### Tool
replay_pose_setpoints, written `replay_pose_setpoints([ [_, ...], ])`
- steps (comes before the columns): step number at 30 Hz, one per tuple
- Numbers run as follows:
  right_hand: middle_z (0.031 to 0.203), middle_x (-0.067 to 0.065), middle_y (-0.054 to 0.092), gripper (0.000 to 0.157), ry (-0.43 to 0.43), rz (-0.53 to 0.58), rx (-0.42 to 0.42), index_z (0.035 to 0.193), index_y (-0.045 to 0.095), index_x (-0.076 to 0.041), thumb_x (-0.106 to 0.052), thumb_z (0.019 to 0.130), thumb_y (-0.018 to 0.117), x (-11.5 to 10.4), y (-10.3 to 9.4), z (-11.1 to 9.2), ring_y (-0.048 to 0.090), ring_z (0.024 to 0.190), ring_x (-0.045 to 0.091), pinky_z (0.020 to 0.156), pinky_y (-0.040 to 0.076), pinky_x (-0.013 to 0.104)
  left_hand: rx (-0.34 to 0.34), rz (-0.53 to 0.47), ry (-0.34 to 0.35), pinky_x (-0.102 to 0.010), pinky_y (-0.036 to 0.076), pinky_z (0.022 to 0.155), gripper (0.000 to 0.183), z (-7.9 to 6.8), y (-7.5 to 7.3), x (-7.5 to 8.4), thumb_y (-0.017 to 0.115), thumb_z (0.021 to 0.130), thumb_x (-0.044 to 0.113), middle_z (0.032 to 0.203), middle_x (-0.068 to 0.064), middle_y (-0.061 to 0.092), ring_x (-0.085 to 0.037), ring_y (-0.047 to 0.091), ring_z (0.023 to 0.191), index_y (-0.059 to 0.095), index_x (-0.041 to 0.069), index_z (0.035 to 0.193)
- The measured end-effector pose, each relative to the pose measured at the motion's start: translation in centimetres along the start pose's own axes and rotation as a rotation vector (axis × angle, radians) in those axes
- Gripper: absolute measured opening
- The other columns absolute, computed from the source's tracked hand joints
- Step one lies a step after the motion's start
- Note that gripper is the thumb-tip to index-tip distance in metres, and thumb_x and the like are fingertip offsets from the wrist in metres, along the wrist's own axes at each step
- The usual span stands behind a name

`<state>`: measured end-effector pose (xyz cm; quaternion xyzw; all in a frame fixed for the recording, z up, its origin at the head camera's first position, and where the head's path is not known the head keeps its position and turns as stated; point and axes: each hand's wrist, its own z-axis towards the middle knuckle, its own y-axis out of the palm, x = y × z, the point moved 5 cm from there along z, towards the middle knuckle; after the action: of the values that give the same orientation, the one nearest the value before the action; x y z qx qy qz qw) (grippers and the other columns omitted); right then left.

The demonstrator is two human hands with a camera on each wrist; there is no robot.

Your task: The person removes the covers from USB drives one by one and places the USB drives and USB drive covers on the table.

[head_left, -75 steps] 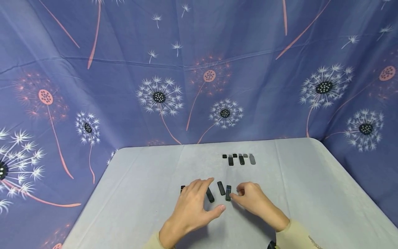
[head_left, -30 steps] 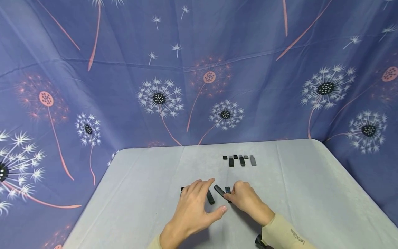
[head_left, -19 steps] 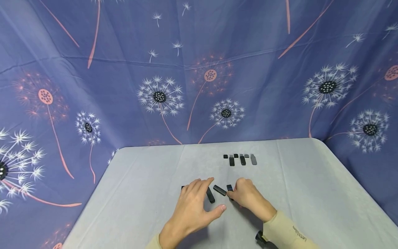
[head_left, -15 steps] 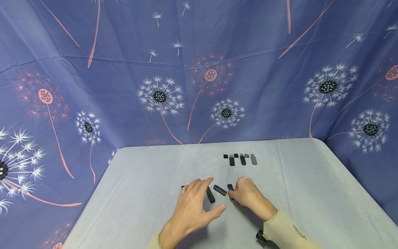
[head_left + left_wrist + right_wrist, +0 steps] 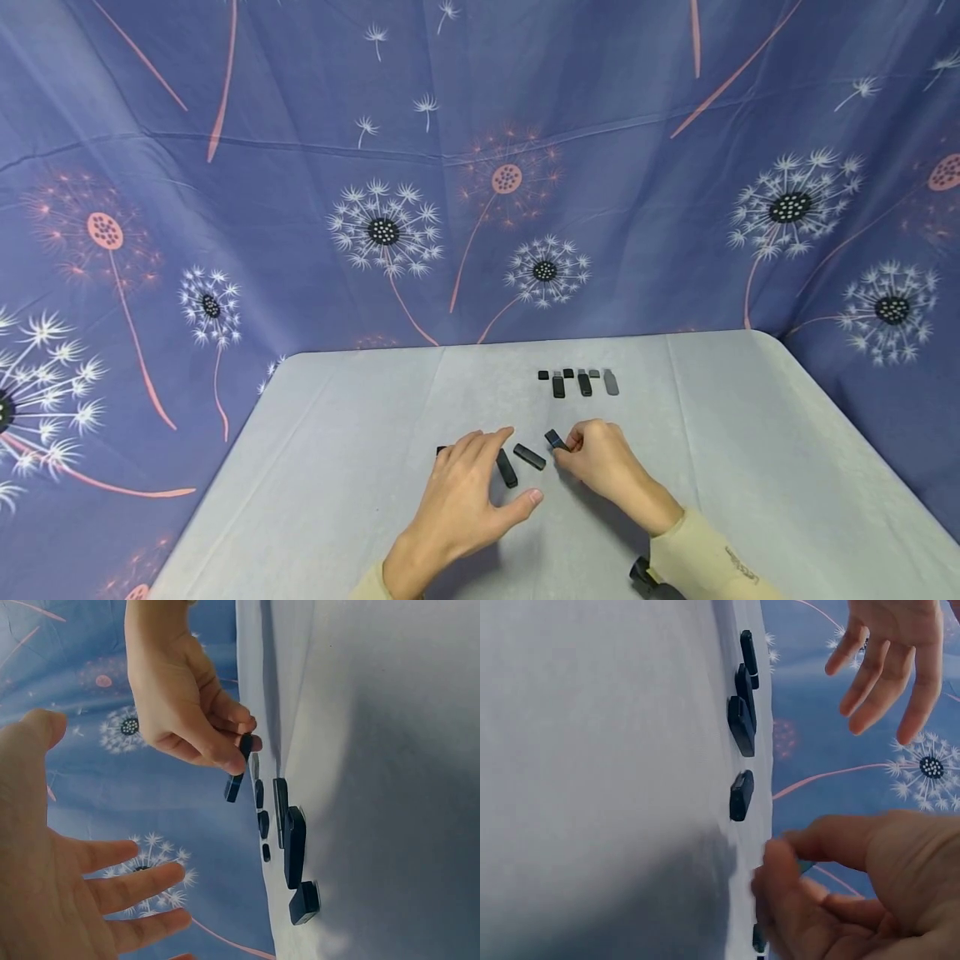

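Observation:
A black USB stick with a blue band (image 5: 556,440) is pinched between the thumb and fingers of my right hand (image 5: 611,462); the left wrist view shows this stick (image 5: 234,786) raised off the table. Just left of it a black USB stick (image 5: 529,457) lies slanted on the cloth. My left hand (image 5: 465,504) hovers with fingers spread and holds nothing. Beside its fingers lies another black stick (image 5: 507,469), and a dark piece (image 5: 441,450) is mostly hidden behind them. In the right wrist view my right fingers (image 5: 780,874) cover most of the held stick.
Toward the back of the white-clothed table (image 5: 360,417) stands a row: a black USB stick (image 5: 558,386), a second black one (image 5: 584,383) and a grey one (image 5: 611,383), with small caps (image 5: 567,373) beside them. A blue dandelion-print curtain (image 5: 637,208) hangs behind.
My right hand first nudged the neighbouring stick, which now lies more slanted. It then gripped the blue-banded stick, turned it and lifted it away from the others. My left hand has stayed put.

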<state>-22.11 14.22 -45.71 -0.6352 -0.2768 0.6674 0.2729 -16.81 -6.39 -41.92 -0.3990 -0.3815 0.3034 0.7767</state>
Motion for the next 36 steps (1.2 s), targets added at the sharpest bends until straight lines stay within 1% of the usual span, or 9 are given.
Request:
replay_pose_setpoints([
  [6,0.063,-0.003,0.068,0.010,-0.051,0.100,-0.019,0.085,0.075,-0.006,-0.009,0.084,0.085,0.5,-0.3,-0.2,0.062,0.048,0.012,0.049,0.048,0.023,-0.022,0.003,-0.009,-0.050,0.046,0.106,0.078,0.0,-0.1,-0.2,0.058,0.090,0.074,0.136,0.003,0.066,-0.020,0.058,0.131,0.055,0.021,0.147],
  [10,0.070,-0.001,0.069,0.013,-0.092,0.115,-0.024,0.097,0.078,-0.004,-0.008,0.086,0.083,0.6,-0.6,-0.4,0.065,0.051,0.012,0.051,0.049,0.023,-0.038,-0.020,-0.019,-0.052,0.045,0.108,0.077,-0.1,-0.1,-0.5,0.058,0.091,0.073,0.137,0.001,0.066,-0.024,0.058,0.133,0.055,0.020,0.148],
  [13,0.069,-0.001,0.067,0.006,-0.122,0.109,-0.030,0.092,0.078,-0.009,-0.008,0.087,0.081,0.5,-1.1,-0.7,0.065,0.052,0.012,0.047,0.048,0.024,-0.061,-0.052,-0.032,-0.059,0.040,0.112,0.074,-0.1,0.0,-0.7,0.057,0.093,0.071,0.141,-0.001,0.064,-0.028,0.054,0.138,0.055,0.020,0.148],
  [16,0.070,0.000,0.068,0.007,-0.126,0.110,-0.043,0.086,0.076,-0.013,-0.008,0.088,0.081,0.4,-1.6,-1.1,0.066,0.054,0.013,0.046,0.048,0.024,-0.081,-0.086,-0.032,-0.067,0.032,0.116,0.070,-0.1,-0.1,-0.7,0.057,0.096,0.067,0.145,-0.001,0.061,-0.031,0.048,0.144,0.055,0.021,0.148],
  [22,0.073,-0.007,0.069,0.010,-0.155,0.065,-0.050,0.086,0.075,-0.015,-0.008,0.088,0.081,-0.3,-3.2,-2.0,0.062,0.058,0.005,0.056,0.051,0.023,-0.112,-0.106,-0.001,-0.073,0.026,0.117,0.069,-0.3,-0.4,-0.5,0.053,0.098,0.067,0.148,0.002,0.059,-0.029,0.043,0.148,0.054,0.020,0.149],
  [25,0.075,-0.009,0.069,0.010,-0.181,0.041,-0.052,0.087,0.074,-0.016,-0.008,0.088,0.081,-0.7,-3.9,-2.5,0.060,0.062,0.002,0.058,0.051,0.022,-0.133,-0.123,-0.003,-0.069,0.031,0.116,0.070,-0.3,-0.5,-0.5,0.051,0.098,0.069,0.149,0.003,0.058,-0.028,0.042,0.149,0.053,0.021,0.150],
  [30,0.075,-0.011,0.069,0.009,-0.241,0.024,-0.054,0.088,0.074,-0.018,-0.011,0.088,0.081,-1.7,-4.8,-3.0,0.060,0.063,0.000,0.057,0.051,0.022,-0.130,-0.156,-0.019,-0.050,0.049,0.109,0.065,-0.2,-0.8,-0.5,0.049,0.101,0.065,0.145,0.000,0.061,-0.022,0.054,0.139,0.052,0.021,0.150],
  [33,0.077,-0.012,0.070,0.009,-0.282,0.024,-0.041,0.088,0.075,-0.019,-0.013,0.088,0.081,-2.6,-5.2,-3.3,0.060,0.066,-0.001,0.058,0.052,0.021,-0.120,-0.158,-0.024,-0.042,0.052,0.107,0.062,0.1,-0.9,-0.4,0.049,0.103,0.062,0.143,0.001,0.062,-0.016,0.058,0.133,0.052,0.022,0.150],
  [36,0.078,-0.014,0.069,0.008,-0.316,0.029,-0.034,0.089,0.075,-0.019,-0.013,0.089,0.081,-3.5,-5.6,-3.8,0.059,0.068,-0.002,0.060,0.052,0.021,-0.109,-0.155,-0.020,-0.041,0.052,0.107,0.060,0.3,-1.1,-0.1,0.051,0.103,0.060,0.142,0.003,0.063,-0.014,0.059,0.132,0.052,0.023,0.150],
])
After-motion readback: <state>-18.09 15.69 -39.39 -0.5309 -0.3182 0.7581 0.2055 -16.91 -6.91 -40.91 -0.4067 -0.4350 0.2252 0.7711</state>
